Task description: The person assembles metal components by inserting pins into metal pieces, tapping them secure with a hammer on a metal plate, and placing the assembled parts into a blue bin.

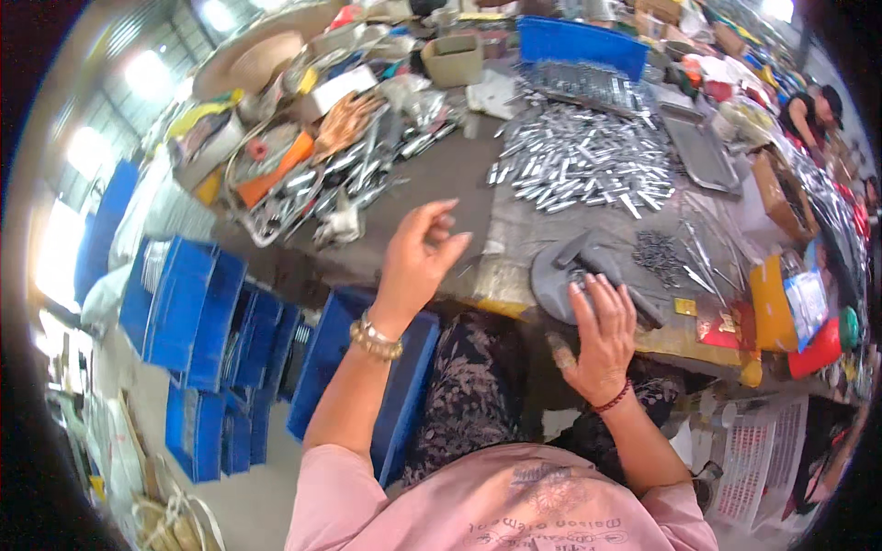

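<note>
Overhead, left hand point(418, 257) hangs raised, grip released, fingers loosely curled; right hand point(602, 335) rests flat, grip released, on grey tool point(574, 266).

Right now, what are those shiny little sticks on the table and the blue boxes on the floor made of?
The little sticks look like bare metal: silvery and glinting in the light. The blue boxes seem to be moulded plastic, one even colour with a dull sheen. The dark block under the right hand is matte grey; whether metal or plastic is unclear.
</note>
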Demonstrator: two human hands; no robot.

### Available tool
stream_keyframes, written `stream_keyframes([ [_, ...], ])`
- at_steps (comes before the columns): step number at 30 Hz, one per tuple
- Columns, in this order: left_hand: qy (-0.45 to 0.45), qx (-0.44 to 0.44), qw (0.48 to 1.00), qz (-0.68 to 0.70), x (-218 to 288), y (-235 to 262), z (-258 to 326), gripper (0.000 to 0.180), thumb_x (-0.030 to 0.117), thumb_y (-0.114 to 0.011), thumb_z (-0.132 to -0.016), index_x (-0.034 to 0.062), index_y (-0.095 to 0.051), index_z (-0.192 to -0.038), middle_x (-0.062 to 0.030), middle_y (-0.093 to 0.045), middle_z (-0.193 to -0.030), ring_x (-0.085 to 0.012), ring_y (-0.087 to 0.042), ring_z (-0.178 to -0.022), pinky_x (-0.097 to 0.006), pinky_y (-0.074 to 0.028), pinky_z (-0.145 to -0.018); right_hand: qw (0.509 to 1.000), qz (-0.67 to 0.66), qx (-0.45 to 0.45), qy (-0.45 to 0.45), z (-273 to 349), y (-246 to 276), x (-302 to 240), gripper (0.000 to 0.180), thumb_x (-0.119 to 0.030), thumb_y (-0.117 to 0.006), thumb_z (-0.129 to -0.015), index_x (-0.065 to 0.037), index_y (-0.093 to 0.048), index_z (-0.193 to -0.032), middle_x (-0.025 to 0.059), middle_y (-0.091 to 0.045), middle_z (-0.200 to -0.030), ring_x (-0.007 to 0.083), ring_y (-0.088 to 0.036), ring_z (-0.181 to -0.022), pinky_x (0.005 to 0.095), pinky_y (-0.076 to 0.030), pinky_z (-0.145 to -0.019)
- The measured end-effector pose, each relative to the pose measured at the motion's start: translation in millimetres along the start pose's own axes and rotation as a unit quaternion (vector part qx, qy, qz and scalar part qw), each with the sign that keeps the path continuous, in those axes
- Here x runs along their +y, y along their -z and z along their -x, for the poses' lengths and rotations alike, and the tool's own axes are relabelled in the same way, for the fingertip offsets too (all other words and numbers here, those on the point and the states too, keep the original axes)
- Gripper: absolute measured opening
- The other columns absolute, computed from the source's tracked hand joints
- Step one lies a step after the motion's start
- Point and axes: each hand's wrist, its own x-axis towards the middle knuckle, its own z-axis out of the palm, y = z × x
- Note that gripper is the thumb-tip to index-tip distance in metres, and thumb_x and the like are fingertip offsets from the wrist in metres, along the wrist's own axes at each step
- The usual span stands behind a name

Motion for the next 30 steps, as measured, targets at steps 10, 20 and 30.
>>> stream_keyframes([
  [10,-0.238,-0.161,0.944,-0.163,-21.2,-147.4,-152.0,0.066,0.041,-0.086,-0.082,0.0077,-0.064,-0.134,-0.015,-0.065,-0.134,-0.0356,-0.059,-0.127,-0.047,-0.046,-0.111,0.999,0.025,-0.011,0.02,8.4,-11.2,3.0,0.066,-0.046,-0.074,-0.088,-0.016,-0.064,-0.146,0.0124,-0.055,-0.153,0.0312,-0.054,-0.141,0.0531,-0.039,-0.121],
  [20,-0.133,-0.234,0.917,-0.295,-38.8,-183.0,-203.0,0.064,0.067,-0.079,-0.078,0.019,-0.073,-0.12,-0.0086,-0.064,-0.13,-0.0317,-0.058,-0.128,-0.052,-0.044,-0.107,0.998,0.06,0.005,0.013,5.5,-16.7,3.1,0.055,-0.05,-0.055,-0.102,-0.018,-0.066,-0.145,0.011,-0.062,-0.147,0.0298,-0.062,-0.135,0.05,-0.041,-0.12],
  [30,-0.192,-0.219,0.915,-0.28,-48.9,-141.2,-149.5,0.03,0.037,-0.068,-0.087,0.0169,-0.07,-0.108,-0.0091,-0.065,-0.108,-0.0323,-0.062,-0.113,-0.049,-0.048,-0.093,0.999,0.046,0.008,0.007,7.3,-16.8,3.2,0.061,-0.046,-0.068,-0.09,-0.017,-0.066,-0.145,0.0115,-0.061,-0.149,0.0302,-0.06,-0.136,0.0502,-0.042,-0.119],
])
